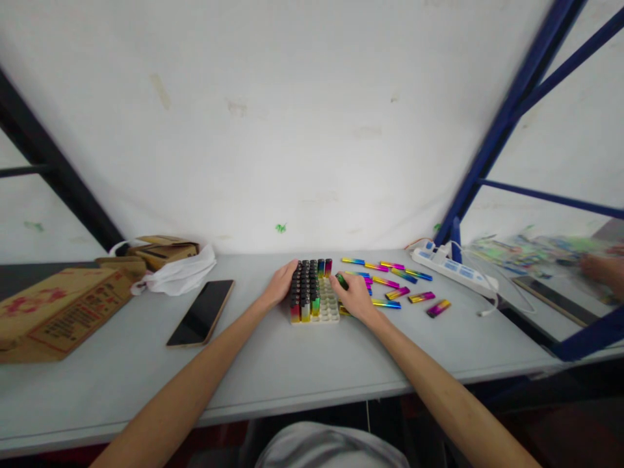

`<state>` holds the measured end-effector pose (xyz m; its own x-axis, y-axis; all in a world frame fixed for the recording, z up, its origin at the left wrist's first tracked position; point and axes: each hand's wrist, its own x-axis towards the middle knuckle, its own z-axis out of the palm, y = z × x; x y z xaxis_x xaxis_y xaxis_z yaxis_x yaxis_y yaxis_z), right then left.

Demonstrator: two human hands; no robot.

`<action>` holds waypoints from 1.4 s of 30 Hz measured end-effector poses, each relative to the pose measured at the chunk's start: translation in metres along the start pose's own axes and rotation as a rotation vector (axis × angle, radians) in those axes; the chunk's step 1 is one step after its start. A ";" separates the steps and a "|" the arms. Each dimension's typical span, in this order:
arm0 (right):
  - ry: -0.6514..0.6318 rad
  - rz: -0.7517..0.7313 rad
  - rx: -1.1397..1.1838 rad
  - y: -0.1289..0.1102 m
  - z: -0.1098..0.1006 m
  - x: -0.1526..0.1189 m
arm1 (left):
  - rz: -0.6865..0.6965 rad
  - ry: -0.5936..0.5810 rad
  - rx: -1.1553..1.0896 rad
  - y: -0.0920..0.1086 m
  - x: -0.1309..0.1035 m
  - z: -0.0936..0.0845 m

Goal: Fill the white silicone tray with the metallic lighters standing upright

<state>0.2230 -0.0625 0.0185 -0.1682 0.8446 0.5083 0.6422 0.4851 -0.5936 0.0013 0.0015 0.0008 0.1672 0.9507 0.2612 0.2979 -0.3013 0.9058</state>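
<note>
A white tray [330, 312] with round holes stands on the table in front of me. Lighters [305, 292] with black tops stand upright in its left and middle columns, while holes on its right side show bare. My left hand [281, 284] rests against the tray's left edge, fingers pressed together, partly hidden behind the lighters. My right hand [355, 296] is closed on a lighter [342, 281] with a dark green end, over the tray's right edge. Several shiny multicoloured lighter sleeves [385, 282] lie scattered to the right of that hand.
A black phone [202, 313] lies left of the tray, near a white plastic bag [182, 273] and a cardboard box [68, 309]. On the right are a power strip [453, 270] and a blue metal frame [487, 140]. Another person's hand [604, 270] shows beyond it.
</note>
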 end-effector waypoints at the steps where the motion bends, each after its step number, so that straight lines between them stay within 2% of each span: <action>1: 0.000 0.000 -0.001 -0.001 0.000 0.000 | -0.002 0.002 0.000 0.000 0.000 0.000; 15: -0.004 0.031 0.024 -0.005 -0.007 0.000 | 0.000 -0.008 0.010 -0.001 0.000 0.000; 18: -0.047 -0.043 0.032 -0.009 -0.017 0.000 | 0.003 -0.021 0.000 -0.002 0.000 0.000; 22: -0.093 -0.224 -0.025 -0.016 -0.032 -0.003 | 0.006 -0.019 -0.001 0.001 -0.002 0.001; 24: -0.154 -0.275 -0.059 -0.018 -0.035 -0.006 | 0.002 -0.015 0.007 0.003 -0.003 0.001; 28: -0.303 -0.270 -0.042 -0.020 -0.033 -0.011 | 0.012 -0.001 0.007 0.005 -0.003 0.001; 37: -0.513 -0.203 0.036 -0.018 -0.031 -0.014 | 0.010 -0.004 0.015 0.004 -0.003 0.002; 39: -0.535 -0.210 0.001 -0.018 -0.029 -0.014 | 0.015 0.000 0.010 0.004 -0.003 0.002; 42: -0.494 -0.281 -0.116 -0.020 -0.023 -0.015 | 0.018 -0.005 0.014 0.004 -0.004 0.002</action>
<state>0.2298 -0.0899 0.0367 -0.6554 0.7058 0.2687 0.5954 0.7018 -0.3912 0.0039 -0.0036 0.0028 0.1770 0.9447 0.2760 0.3081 -0.3196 0.8961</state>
